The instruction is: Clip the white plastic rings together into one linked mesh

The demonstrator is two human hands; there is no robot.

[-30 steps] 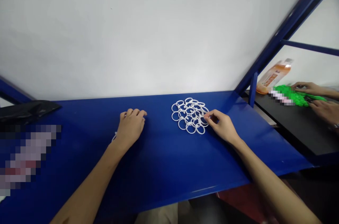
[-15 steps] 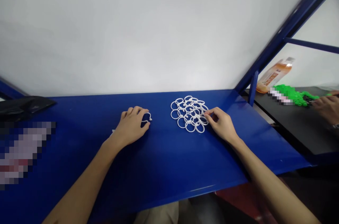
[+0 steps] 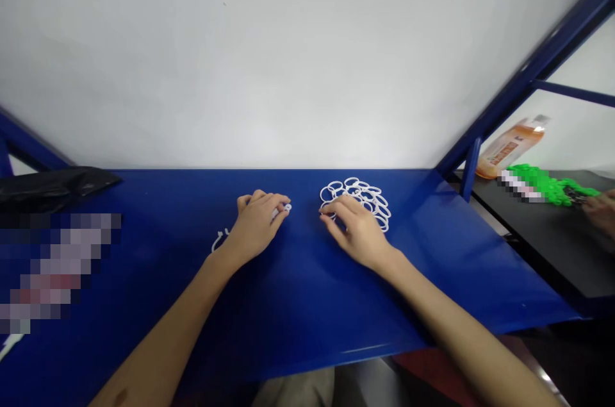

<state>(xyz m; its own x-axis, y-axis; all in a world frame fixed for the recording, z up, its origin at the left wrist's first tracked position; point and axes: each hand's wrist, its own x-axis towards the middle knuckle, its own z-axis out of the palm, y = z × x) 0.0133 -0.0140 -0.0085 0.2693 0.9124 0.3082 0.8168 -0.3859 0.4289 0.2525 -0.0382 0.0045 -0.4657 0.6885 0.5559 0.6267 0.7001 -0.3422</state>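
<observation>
A mat of linked white plastic rings point(image 3: 366, 197) lies on the blue table point(image 3: 298, 291) near the back wall. My right hand point(image 3: 354, 231) rests palm down over the mat's near left part, fingers spread and pressing on the rings. My left hand point(image 3: 257, 227) lies just left of the mat, fingers curled around a single white ring point(image 3: 284, 208) that peeks out at the fingertips. Another loose white ring point(image 3: 219, 240) lies on the table by my left wrist.
A black bag point(image 3: 52, 186) sits at the far left of the table. To the right, beyond a blue frame post point(image 3: 468, 170), a black surface holds an orange bottle point(image 3: 512, 147) and green pieces point(image 3: 552, 186); another person's hand point(image 3: 603, 208) works there.
My right hand has moved from the mat's right edge to lie on top of its left part. My left hand has slid right with a white ring, closer to the mat.
</observation>
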